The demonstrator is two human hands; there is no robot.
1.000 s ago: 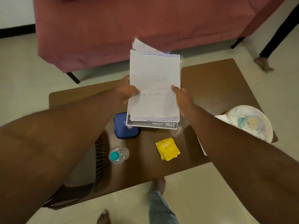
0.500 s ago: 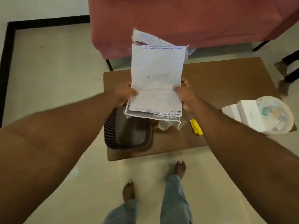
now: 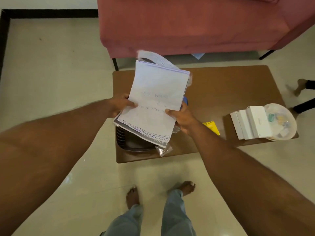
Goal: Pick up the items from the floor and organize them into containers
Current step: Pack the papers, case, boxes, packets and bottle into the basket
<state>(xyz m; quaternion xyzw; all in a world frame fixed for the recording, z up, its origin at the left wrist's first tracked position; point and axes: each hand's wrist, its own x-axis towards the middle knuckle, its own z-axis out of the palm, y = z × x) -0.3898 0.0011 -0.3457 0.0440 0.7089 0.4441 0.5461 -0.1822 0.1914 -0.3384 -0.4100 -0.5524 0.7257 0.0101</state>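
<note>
Well, I see a stack of papers [image 3: 153, 103] held up in the middle of the frame, over the left end of the brown table [image 3: 230, 89]. The left hand [image 3: 120, 105] pinches its left edge, thumb on top and fingers under. The right hand [image 3: 183, 119] pinches the right edge the same way. The top sheet has faint pen writing and a row of numbers, but it is upside down and too pale for me to read. A dark card under it shows white digits at the lower edge, blurred and partly covered. A clear plastic bag [image 3: 162, 149] hangs below the stack. The papers hide most of a dark basket [image 3: 129, 142] on the table. A small blue thing [image 3: 186, 100] peeks out by the right thumb, and I cannot tell what it is. A yellow packet [image 3: 212, 127] is partly hidden behind the right wrist; its print is too small to read. At the right, white boxes [image 3: 250, 123] touch a clear round tub [image 3: 281, 121]
</note>
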